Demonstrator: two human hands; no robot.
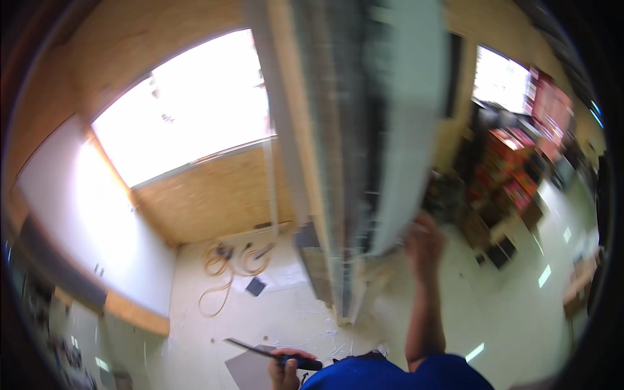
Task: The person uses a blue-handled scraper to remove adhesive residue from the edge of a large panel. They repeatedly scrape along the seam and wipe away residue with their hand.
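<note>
My left hand (284,371), low in the view, is closed around the dark handle of a long thin tool (257,348). Its narrow shaft points up and to the left; the exact kind is not clear. My right hand (426,242) is raised beside the lower right edge of a pale panel (413,110), smeared by motion, so its fingers and any contact with the panel cannot be made out. That panel belongs to a tall partition end (325,162) with wood and grey layers, standing upright in front of me and partly blurred.
Left of the partition, a yellow hose (224,292) lies coiled on the pale floor near a small dark square (256,286). A grey sheet (250,369) lies by my left hand. A white board (97,208) stands at far left. Stacked boxes (507,162) are at right.
</note>
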